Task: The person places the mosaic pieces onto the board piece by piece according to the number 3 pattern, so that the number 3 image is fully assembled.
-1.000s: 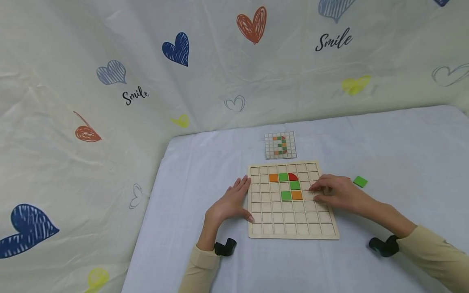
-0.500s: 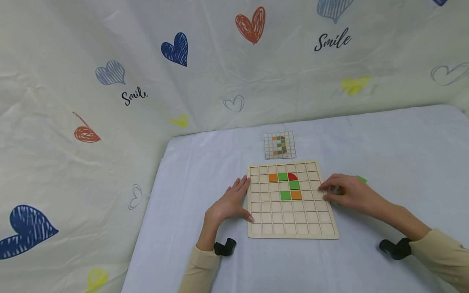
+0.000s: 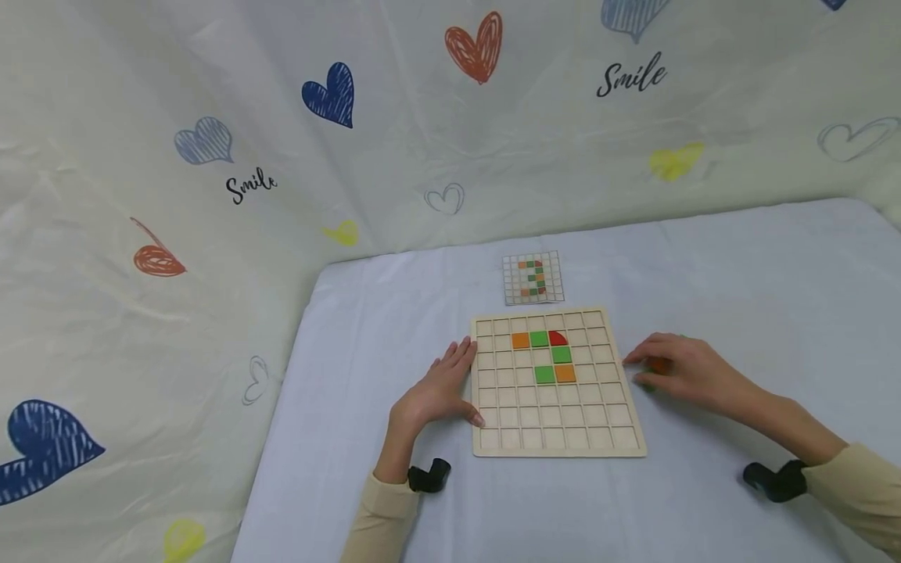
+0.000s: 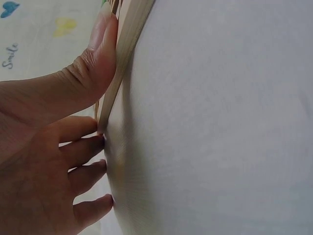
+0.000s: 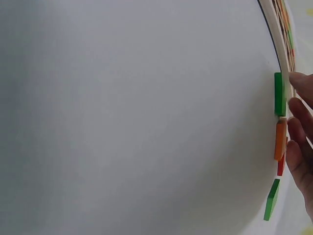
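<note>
A wooden grid board (image 3: 517, 438) lies on the white cloth. Set in its cells are orange, green and red tiles, among them a rounded red tile (image 3: 558, 338). My left hand (image 3: 432, 395) rests at the board's left edge, thumb on the rim. Just beyond the right edge hovers my right hand (image 3: 693, 375), fingers loosely bent and nothing visible between them. Beneath it, the right wrist view shows a green tile (image 5: 279, 94), an orange tile (image 5: 279, 140), a red tile (image 5: 280, 165) and another green tile (image 5: 272, 199); the hand partly hides them in the head view.
Behind the board lies a small card (image 3: 514, 295) printed with a grid and a coloured tile pattern. A cloth backdrop (image 3: 394, 156) with hearts and words rises behind the table. White tablecloth (image 3: 774, 289) extends to the right of the board.
My right hand has drawn back to the right, from over the board to the loose tiles beside it. The left hand keeps its place; the head view has shifted slightly.
</note>
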{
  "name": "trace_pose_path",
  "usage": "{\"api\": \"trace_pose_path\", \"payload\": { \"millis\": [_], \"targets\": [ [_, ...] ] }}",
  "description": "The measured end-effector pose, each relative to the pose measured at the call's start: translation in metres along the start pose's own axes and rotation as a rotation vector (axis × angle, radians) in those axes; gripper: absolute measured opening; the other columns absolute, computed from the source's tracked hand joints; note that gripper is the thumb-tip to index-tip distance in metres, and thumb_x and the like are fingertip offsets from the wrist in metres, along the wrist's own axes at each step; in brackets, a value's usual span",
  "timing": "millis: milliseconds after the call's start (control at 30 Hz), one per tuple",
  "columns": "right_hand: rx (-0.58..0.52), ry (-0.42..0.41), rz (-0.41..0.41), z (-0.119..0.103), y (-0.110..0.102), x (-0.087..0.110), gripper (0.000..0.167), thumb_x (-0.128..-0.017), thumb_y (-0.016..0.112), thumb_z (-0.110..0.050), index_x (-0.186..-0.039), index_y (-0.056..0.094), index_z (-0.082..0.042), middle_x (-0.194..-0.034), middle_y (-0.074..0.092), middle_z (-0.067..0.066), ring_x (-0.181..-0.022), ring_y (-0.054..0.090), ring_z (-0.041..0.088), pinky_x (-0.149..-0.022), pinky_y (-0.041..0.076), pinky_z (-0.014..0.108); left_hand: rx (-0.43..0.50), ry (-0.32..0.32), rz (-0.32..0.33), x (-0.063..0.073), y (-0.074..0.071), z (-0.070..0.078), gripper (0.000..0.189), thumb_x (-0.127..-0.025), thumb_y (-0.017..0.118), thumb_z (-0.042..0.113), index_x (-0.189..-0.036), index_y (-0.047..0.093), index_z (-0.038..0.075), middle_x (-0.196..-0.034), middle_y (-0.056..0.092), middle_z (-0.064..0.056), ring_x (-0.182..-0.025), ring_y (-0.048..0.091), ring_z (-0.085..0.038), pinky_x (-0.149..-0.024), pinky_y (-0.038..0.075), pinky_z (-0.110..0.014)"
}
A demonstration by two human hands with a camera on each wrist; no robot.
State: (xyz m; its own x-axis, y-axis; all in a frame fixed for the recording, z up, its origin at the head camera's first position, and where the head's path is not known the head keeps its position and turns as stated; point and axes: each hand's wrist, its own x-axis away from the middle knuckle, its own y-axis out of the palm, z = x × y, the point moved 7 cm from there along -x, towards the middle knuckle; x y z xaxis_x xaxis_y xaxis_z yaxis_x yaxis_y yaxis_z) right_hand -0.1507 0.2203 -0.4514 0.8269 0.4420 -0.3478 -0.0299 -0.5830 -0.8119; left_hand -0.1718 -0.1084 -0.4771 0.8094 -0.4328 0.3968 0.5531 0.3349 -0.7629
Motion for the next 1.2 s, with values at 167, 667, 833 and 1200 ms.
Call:
{"api": "trace_pose_path", "payload": {
  "millis": [167,667,833,1200],
  "targets": [
    [0.0,-0.027,0.002,0.0047,-0.002,0.0055,0.036,-0.064,0.094,-0.004,-0.095,0.079,-0.014,-0.093,0.071,-0.005,-0.082,0.059,0.004,-0.07,0.047,0.008,0.007,0.001,-0.001,0.0013,-0.0007,0.0017,0.127,-0.07,0.096,0.025,-0.166,0.014,0.008,-0.174,0.008,-0.006,-0.161,0.003,-0.028,-0.131,0.011,-0.051],
    [0.019,-0.081,-0.021,0.005,-0.0014,0.0099,0.039,-0.06,0.096,-0.006,-0.092,0.078,-0.018,-0.093,0.069,-0.007,-0.084,0.054,0.006,-0.066,0.049,0.019,0.013,0.005,0.0,0.0014,-0.0009,0.0018,0.127,-0.07,0.095,0.024,-0.166,0.014,0.009,-0.174,0.008,-0.005,-0.162,0.003,-0.027,-0.131,0.011,-0.05],
    [0.018,-0.067,-0.012,0.0051,-0.0012,0.0095,0.039,-0.06,0.096,-0.005,-0.091,0.075,-0.018,-0.091,0.068,-0.008,-0.081,0.054,0.005,-0.067,0.047,0.014,0.01,0.0,-0.002,0.0003,0.0005,-0.0004,0.127,-0.07,0.096,0.025,-0.166,0.014,0.009,-0.174,0.008,-0.006,-0.162,0.003,-0.027,-0.131,0.011,-0.051],
    [-0.026,-0.047,0.009,0.0018,-0.0019,0.0071,0.039,-0.063,0.093,0.0,-0.097,0.079,-0.015,-0.089,0.065,-0.01,-0.074,0.052,0.0,-0.062,0.044,0.012,0.015,0.003,0.0,0.001,-0.001,0.0012,0.127,-0.07,0.096,0.026,-0.166,0.014,0.01,-0.174,0.008,-0.005,-0.162,0.003,-0.026,-0.131,0.011,-0.05]
  ]
}}
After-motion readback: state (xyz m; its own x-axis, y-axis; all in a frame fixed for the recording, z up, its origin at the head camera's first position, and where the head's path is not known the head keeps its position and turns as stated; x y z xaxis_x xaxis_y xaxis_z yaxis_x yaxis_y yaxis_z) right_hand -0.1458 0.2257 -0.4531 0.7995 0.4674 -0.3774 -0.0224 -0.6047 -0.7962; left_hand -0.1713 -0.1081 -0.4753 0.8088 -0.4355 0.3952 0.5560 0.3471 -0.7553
